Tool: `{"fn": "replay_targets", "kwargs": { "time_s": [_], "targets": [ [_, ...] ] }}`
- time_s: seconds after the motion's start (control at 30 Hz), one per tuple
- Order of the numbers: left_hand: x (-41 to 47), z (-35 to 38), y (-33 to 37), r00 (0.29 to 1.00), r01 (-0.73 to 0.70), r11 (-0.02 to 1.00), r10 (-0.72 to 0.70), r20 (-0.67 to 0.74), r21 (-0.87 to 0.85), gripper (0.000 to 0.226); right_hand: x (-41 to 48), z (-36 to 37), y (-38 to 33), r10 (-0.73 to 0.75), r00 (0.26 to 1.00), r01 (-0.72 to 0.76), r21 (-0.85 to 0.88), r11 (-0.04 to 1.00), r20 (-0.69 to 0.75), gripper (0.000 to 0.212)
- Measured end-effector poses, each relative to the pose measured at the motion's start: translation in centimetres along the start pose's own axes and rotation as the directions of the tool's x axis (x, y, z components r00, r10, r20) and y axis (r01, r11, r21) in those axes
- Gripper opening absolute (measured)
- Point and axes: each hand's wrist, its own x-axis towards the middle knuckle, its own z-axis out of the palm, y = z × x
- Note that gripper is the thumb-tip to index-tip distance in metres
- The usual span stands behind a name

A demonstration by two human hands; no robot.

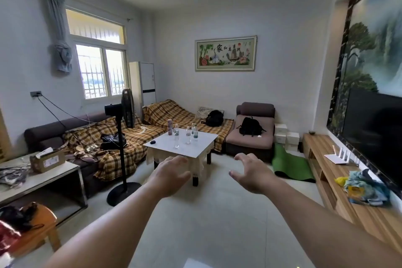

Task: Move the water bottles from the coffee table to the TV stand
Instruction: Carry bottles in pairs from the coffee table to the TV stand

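Note:
Several clear water bottles (176, 139) stand upright on the white-topped coffee table (195, 152) in the middle of the room, beside a pink cylindrical flask (170, 127). The long wooden TV stand (356, 206) runs along the right wall under a dark television (374, 128). My left hand (171, 175) and my right hand (250, 173) are stretched forward at arm's length, both empty with fingers spread. They hover short of the table's near edge, well apart from the bottles.
A standing fan (123, 137) is left of the table, in front of a plaid-covered sofa (121, 143). A green mat (289, 165) lies on the floor by the stand. A router (339, 156) and a cloth pile (365, 187) sit on the TV stand. Pale tiled floor lies ahead.

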Motion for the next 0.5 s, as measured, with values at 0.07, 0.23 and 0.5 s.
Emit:
{"fn": "replay_targets", "kwargs": {
  "time_s": [0.07, 0.23, 0.5],
  "targets": [
    [1.1, 0.3, -0.1, 1.0, 0.024, 1.0, -0.023, -0.005, 0.012, 0.049, 1.1, 0.5, 0.4, 0.026, 1.0, -0.025, 0.073, 0.997, -0.007, 0.055],
    [5.2, 2.1, -2.7, 0.999, 0.045, 0.998, -0.045, -0.006, 0.038, 0.046, 5.9, 3.1, 0.9, 0.049, 0.999, -0.049, 0.122, 0.991, 0.004, 0.053],
    [16.3, 4.5, -11.6, 0.996, 0.09, 0.996, -0.09, -0.019, -0.019, 0.044, 17.9, 9.1, 0.0, 0.074, 0.997, -0.07, 0.202, 0.977, -0.013, 0.058]
  ]
}}
